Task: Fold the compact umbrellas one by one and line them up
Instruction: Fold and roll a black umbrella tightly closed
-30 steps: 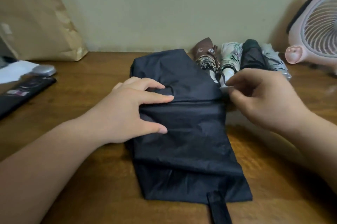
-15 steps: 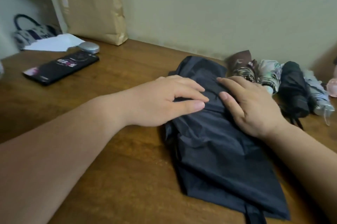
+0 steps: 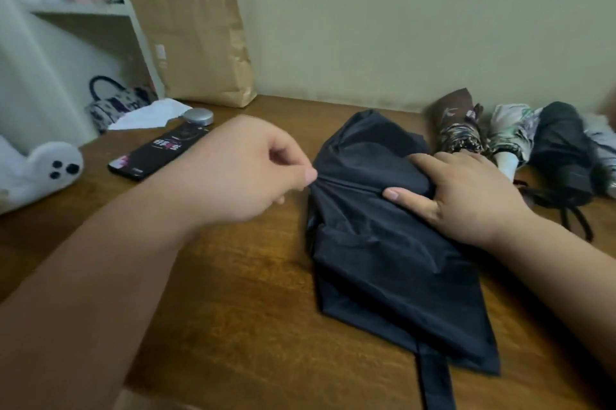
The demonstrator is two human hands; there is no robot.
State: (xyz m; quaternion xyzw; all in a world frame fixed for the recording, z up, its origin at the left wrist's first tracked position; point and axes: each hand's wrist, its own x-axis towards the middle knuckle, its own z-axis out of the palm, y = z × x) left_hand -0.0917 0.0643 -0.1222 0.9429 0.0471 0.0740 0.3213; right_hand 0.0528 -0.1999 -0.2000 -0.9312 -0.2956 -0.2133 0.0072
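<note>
The rear wall (image 3: 400, 26) is plain, pale greenish-beige, and meets the back edge of a brown wooden tabletop (image 3: 250, 293) with visible grain and a dull sheen. At the left stands a white shelf unit (image 3: 83, 14); its upper shelf holds blurred pink and purple items and its lower bay opens above the tabletop. A brown paper bag (image 3: 200, 49) with string handles stands upright against the wall just beside the unit. Lighting is soft and diffuse, with faint shadow on the wall at far right.
</note>
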